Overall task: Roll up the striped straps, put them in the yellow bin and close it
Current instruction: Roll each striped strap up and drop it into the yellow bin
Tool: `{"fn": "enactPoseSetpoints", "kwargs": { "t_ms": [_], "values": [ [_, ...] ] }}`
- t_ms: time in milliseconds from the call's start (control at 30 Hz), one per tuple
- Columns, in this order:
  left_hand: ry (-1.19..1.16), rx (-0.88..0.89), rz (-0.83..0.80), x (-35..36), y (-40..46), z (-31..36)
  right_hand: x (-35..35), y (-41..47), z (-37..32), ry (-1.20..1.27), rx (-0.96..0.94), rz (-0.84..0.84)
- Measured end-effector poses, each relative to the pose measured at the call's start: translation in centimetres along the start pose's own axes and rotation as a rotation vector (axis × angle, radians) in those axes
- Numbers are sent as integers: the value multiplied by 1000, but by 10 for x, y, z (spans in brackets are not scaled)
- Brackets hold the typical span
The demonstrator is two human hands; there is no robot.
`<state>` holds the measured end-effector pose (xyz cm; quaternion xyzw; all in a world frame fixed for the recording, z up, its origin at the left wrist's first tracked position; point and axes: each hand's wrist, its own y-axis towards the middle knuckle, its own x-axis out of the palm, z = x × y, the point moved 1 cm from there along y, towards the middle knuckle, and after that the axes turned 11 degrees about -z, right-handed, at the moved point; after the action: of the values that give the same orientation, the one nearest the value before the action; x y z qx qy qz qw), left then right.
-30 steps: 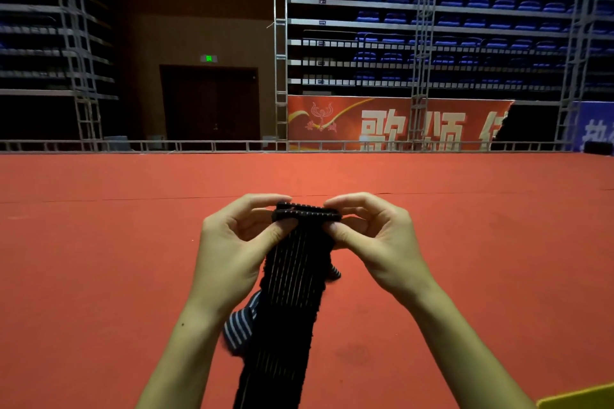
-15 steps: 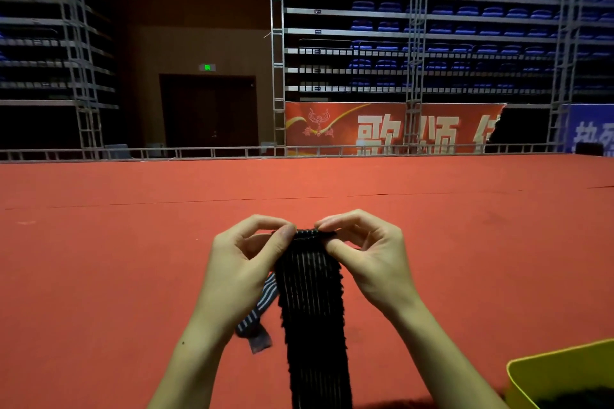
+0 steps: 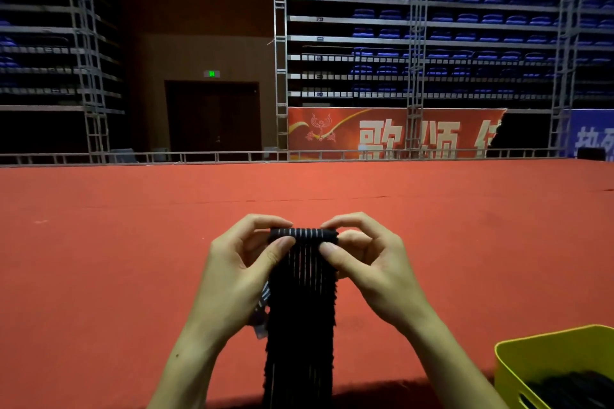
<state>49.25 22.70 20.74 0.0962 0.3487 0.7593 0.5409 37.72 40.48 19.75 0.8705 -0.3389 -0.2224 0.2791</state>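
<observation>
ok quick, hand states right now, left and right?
Left hand: pinching the rolled top end of the striped strap.
Right hand: pinching the same roll from the other side.

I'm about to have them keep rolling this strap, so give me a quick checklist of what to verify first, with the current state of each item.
1. Left hand grips the rolled end: ok, thumb and fingers pinch its left side.
2. Right hand grips the rolled end: ok, it pinches the right side.
3. Roll started at the top of the striped strap: ok, a small tight roll sits between the fingertips.
4. Roll is square to the strap: ok, its edges look level.
5. Free length hangs untangled: cannot tell, it runs out of the frame below, and a second striped piece shows behind it.
6. Yellow bin within reach and open: ok, at lower right with dark contents inside; no lid in view.
</observation>
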Motion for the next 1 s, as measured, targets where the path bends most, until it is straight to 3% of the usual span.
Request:
{"fn": "enactPoseSetpoints", "kwargs": {
  "t_ms": [300, 467, 800, 1000],
  "values": [
    [-123, -41, 113, -2, -13, 20, 20, 1, -16, 24, -60, 62],
    [-236, -29, 85, -3, -18, 31, 24, 1, -22, 27, -42, 82],
    [72, 49, 104, -2, -25, 31, 27, -15, -29, -98, -49, 39],
    [-99, 70, 92, 2, -25, 44, 25, -9, -36, -14, -93, 67]
  ]
}}
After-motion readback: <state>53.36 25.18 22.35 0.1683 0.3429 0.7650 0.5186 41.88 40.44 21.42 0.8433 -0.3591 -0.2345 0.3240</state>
